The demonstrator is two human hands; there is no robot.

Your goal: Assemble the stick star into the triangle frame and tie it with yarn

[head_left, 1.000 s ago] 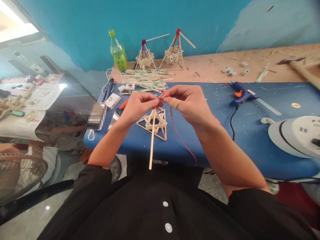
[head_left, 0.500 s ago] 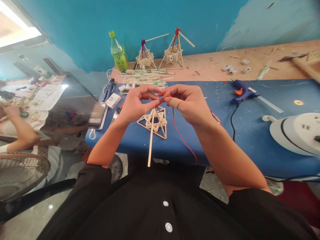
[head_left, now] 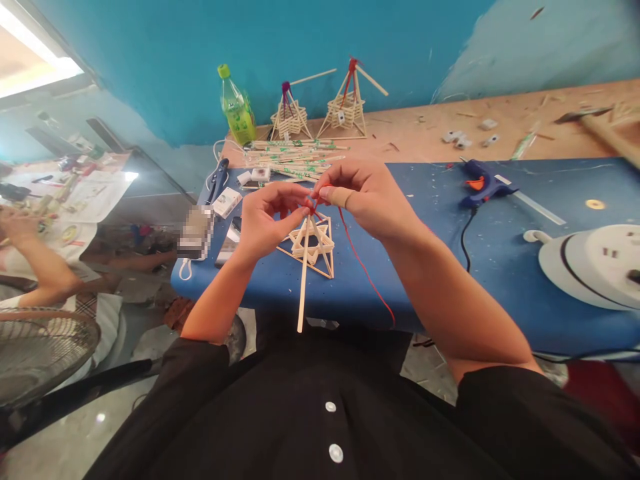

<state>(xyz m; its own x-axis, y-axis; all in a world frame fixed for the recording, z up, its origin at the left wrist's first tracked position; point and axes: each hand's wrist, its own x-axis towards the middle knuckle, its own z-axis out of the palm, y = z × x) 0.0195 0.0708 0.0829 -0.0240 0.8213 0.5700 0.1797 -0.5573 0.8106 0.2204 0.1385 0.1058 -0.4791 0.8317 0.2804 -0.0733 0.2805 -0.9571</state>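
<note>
A small wooden stick pyramid [head_left: 326, 251] with a star-shaped layer of sticks stands on the blue mat in front of me. One long stick slants from its top toward my body. My left hand [head_left: 273, 217] pinches red yarn at the peak. Just right of it, my right hand [head_left: 363, 193] is closed on the same red yarn [head_left: 361, 263], whose loose tail trails down across the mat to its front edge. Fingers partly hide the peak and the wrapped yarn.
Behind are two finished-looking stick pyramids [head_left: 345, 110], a green-capped bottle [head_left: 235, 110] and a pile of sticks [head_left: 287, 157]. To the right lie a blue glue gun [head_left: 483, 183], a white round power socket [head_left: 595, 263] and a hammer [head_left: 605, 133]. Another person's arm [head_left: 43, 260] shows at left.
Both hands have shifted slightly left and the left one lower, closer to the pyramid's peak. The yarn is still between the fingers, and the pyramid stays in place.
</note>
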